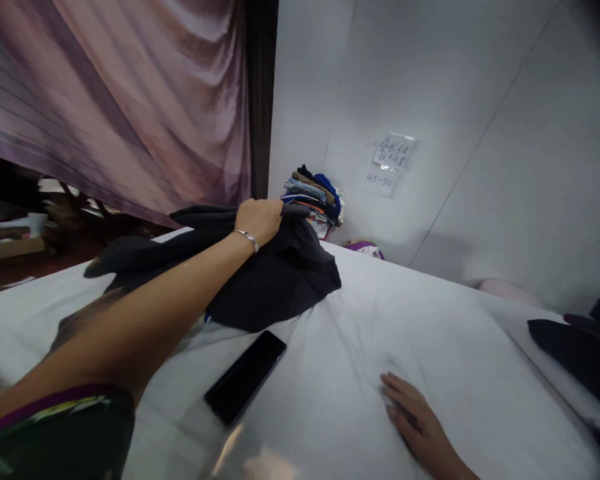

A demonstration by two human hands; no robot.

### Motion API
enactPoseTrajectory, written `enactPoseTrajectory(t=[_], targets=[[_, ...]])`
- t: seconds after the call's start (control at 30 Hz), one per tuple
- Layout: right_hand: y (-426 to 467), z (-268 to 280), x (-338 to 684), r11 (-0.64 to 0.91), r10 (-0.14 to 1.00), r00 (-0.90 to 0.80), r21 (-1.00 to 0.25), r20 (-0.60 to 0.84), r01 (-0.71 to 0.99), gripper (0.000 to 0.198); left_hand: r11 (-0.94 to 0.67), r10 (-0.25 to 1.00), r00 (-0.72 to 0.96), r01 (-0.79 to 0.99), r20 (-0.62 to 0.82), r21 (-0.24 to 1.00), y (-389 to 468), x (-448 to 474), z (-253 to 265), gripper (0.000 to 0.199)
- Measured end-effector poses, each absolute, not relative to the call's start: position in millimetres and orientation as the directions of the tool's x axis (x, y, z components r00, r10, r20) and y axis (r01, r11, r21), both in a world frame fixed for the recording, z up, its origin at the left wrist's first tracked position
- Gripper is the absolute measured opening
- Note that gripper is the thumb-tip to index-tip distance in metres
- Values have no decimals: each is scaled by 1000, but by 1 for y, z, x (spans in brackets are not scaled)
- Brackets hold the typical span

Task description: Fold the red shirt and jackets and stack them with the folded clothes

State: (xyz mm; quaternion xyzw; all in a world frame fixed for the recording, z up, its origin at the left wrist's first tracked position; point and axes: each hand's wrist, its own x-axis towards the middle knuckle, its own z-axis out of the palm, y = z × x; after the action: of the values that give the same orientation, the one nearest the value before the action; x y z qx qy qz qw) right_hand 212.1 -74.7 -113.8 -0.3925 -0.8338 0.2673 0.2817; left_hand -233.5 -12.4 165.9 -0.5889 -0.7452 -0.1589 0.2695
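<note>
A dark, nearly black garment point(275, 280) lies bunched on the white-covered table point(360, 313); its exact kind is hidden by the folds. My left hand point(259, 220), with a silver bracelet at the wrist, is closed on the garment's upper edge and lifts part of it off the surface. Over on the right, my right hand point(413, 417) rests on or just above the white cover, fingers stretched out and holding nothing. Between the two hands, nearer to me, a black phone point(245, 377) lies on the cover.
A stack of folded clothes point(315, 197) stands beyond the table's far edge, against a white wall with a handwritten paper sign point(393, 152). Pink curtains point(180, 87) hang at the far left. Dark cloth point(575, 357) lies at the right, and a cardboard box point(15, 243) stands at left.
</note>
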Motion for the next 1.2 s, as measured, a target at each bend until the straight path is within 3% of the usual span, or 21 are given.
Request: enactPoseTrajectory(t=[0.13, 0.23, 0.33, 0.43, 0.5, 0.7, 0.93, 1.07, 1.2], targets=[[-69, -88, 169, 163, 924, -381, -934, 32, 317, 60, 225, 735, -125, 972, 666, -66, -39, -210, 192, 28], [-60, -63, 117, -112, 914, -387, -993, -119, 41, 91, 214, 718, -116, 975, 686, -60, -53, -195, 205, 28], [-47, -44, 71, -214, 890, -434, -968, -138, -131, 78, 218, 716, -128, 975, 686, -46, -63, -183, 214, 29], [-37, -27, 40, -189, 901, -428, -952, -71, -242, 44, 238, 714, -168, 971, 679, -10, -67, -183, 222, 29], [-33, -12, 28, -163, 903, -428, -943, -25, -290, 31, 265, 698, -216, 964, 683, 34, -67, -192, 227, 29], [-19, 69, 30, -38, 905, -394, -892, 160, -450, 35, 354, 510, -463, 881, 725, 313, -54, -229, 260, 36], [-18, 141, 118, 280, 905, -119, -782, 409, -557, 38, 154, 435, -325, 946, 840, 286, -16, -173, 310, 35], [-28, 143, 194, 439, 894, 145, -766, 423, -469, 42, -10, 546, -221, 963, 808, 271, 29, -92, 307, 32], [-20, 117, 283, 432, 852, 453, -840, 261, -328, 42, -198, 726, -48, 941, 686, 275, 74, -5, 271, 32]])
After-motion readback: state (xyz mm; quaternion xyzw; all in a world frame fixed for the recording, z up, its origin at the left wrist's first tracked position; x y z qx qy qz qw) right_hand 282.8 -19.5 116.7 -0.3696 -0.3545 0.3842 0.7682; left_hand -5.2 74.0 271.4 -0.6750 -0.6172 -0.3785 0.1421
